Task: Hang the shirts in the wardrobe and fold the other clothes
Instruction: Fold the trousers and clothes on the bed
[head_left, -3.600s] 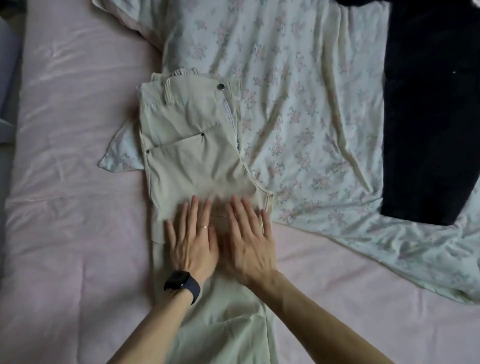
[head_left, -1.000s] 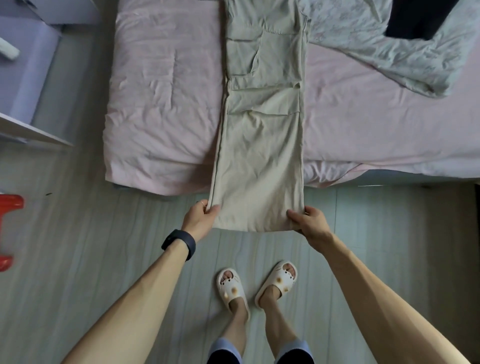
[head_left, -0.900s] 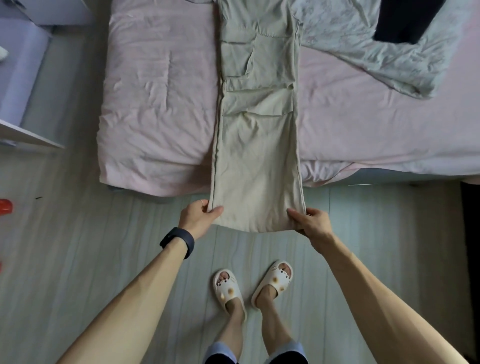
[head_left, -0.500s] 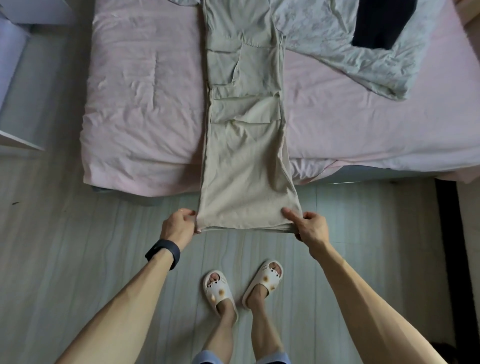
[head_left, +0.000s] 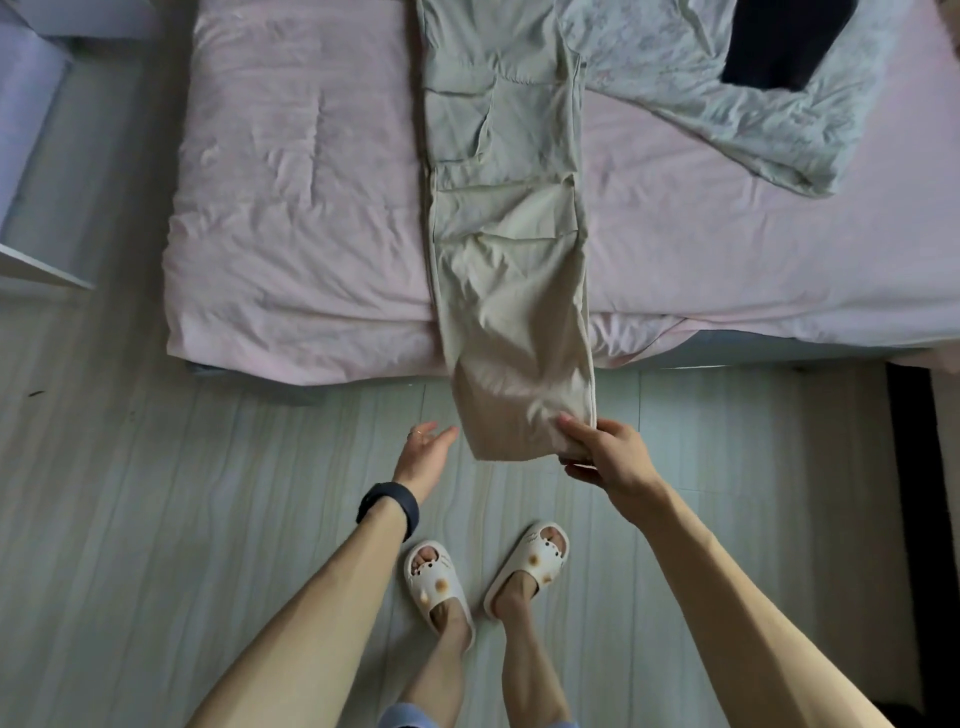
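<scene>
Trousers (head_left: 506, 249) lying lengthwise on bed (head_left: 291, 208), legs hanging over near edge. Right hand (head_left: 610, 457) fingers pinching hem's right corner. Left hand (head_left: 423, 454) hovering just left of hem, fingers relaxed, holding nothing.

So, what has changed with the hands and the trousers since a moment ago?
The left hand let go of its corner of the trousers and now hangs open beside the hem, which has slackened and drawn in toward the right. The right hand still pinches its corner. The trousers stay laid along the bed.
</scene>
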